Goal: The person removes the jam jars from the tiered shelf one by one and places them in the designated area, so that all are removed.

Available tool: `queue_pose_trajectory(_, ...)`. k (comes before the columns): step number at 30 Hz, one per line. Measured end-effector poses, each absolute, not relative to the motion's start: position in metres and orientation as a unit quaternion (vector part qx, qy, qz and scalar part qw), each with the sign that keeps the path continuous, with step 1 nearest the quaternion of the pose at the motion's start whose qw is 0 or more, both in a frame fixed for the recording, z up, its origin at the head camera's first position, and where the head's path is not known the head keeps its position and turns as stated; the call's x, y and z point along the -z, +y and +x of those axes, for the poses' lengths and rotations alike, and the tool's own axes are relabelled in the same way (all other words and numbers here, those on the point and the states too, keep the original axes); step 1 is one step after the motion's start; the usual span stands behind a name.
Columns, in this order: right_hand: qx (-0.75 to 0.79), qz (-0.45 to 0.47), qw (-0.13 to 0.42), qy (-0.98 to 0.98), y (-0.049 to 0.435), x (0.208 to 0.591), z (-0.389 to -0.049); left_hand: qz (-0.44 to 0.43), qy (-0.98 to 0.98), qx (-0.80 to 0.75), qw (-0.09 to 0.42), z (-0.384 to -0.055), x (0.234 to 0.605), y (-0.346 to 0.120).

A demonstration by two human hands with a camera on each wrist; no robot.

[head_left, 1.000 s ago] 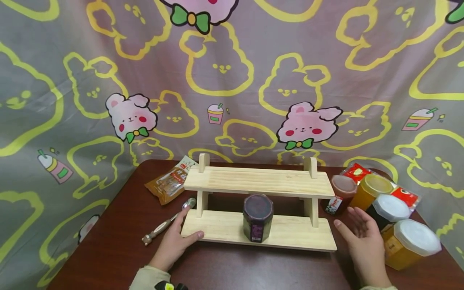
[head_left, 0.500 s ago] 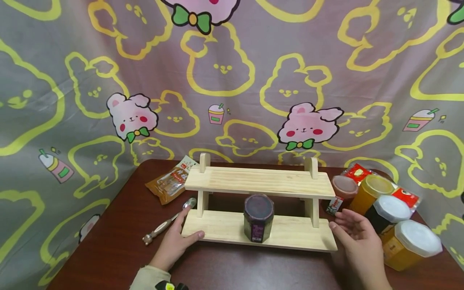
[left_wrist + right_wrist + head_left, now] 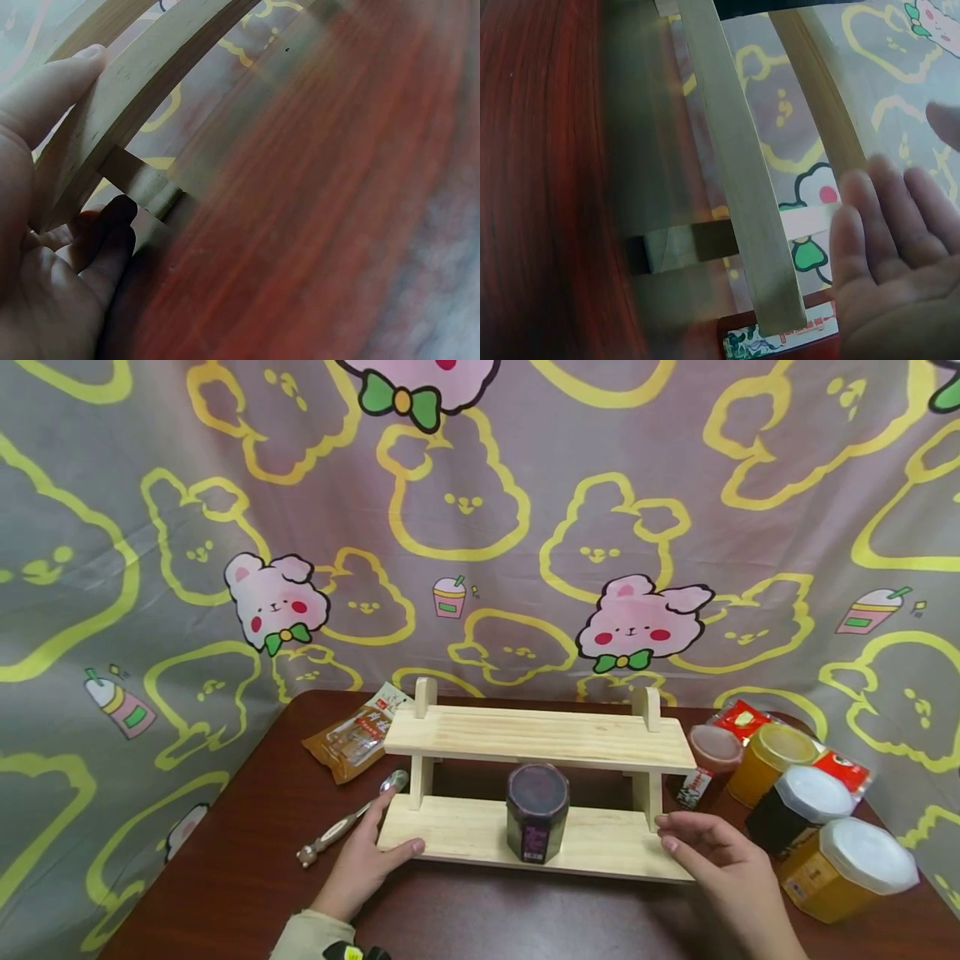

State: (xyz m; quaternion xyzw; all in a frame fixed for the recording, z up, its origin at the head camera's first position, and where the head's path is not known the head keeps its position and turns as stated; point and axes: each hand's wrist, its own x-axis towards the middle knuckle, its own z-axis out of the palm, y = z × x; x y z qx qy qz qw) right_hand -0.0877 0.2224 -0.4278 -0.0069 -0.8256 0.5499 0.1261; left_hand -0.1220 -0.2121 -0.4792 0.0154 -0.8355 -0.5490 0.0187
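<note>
A two-tier wooden shelf [image 3: 540, 739] stands mid-table. On its lower board is a dark, many-sided jar [image 3: 537, 814] with a purple label. My left hand [image 3: 367, 864] grips the left end of the lower board, thumb on top, fingers at its outer side and underneath; in the left wrist view the thumb [image 3: 67, 82] lies along the board's edge. My right hand [image 3: 723, 868] is at the board's right end, its fingertips overlapping the corner by the upright. The right wrist view shows those fingers [image 3: 881, 217] loosely extended, nothing held, beside the shelf.
Right of the shelf stand a red-brown jar [image 3: 711, 760], a yellow jar [image 3: 768, 764], a black jar [image 3: 798, 810] and a large amber jar [image 3: 843, 868], with red packets [image 3: 738, 718] behind. At left lie a brown snack packet [image 3: 352, 739] and a spoon [image 3: 337, 831] with a bear-shaped end.
My right hand has moved left from beside the jars to the right end of the lower board. My left hand keeps its grip; the shelf and the dark jar stay put.
</note>
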Motion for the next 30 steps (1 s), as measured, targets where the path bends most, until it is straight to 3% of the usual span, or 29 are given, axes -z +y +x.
queue_pose_trajectory(13,-0.526,0.098,-0.028,-0.844,0.211,0.425,-0.091,0.023,-0.831,0.556,0.019,-0.124,0.481,-0.212)
queue_pose_trajectory(25,-0.494,0.201,-0.051,-0.844,0.186,0.425,-0.097,0.018,-0.831,0.555,0.02,-0.122,0.479,-0.211)
queue_pose_trajectory(30,-0.499,0.2,-0.057,-0.841,0.171,0.426,-0.096,0.022,-0.826,0.564,0.017,-0.122,0.48,-0.212)
